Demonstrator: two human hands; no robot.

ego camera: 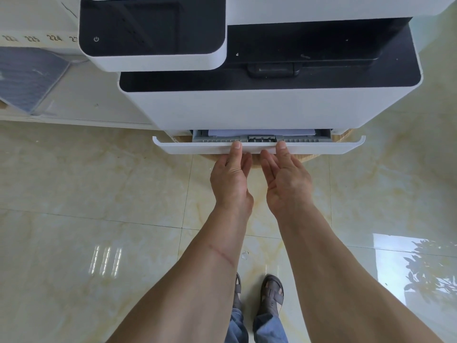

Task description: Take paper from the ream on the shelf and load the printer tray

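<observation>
A white and black printer (259, 107) fills the upper middle of the head view. Its paper tray (197, 147) sticks out a short way at the bottom, showing a grey guide and a strip of white paper (259, 132) inside. My left hand (231, 174) and my right hand (286, 179) sit side by side at the middle of the tray's white front lip. Each thumb rests on top of the lip and the fingers curl underneath. The ream and its shelf are out of view.
A low white shelf (81, 100) to the left of the printer carries a blue-grey folder (27, 78) and numbered labels. The printer stands on a round wooden base (341, 138). Glossy cream floor tiles lie below, with my sandalled feet (270, 295) near the bottom.
</observation>
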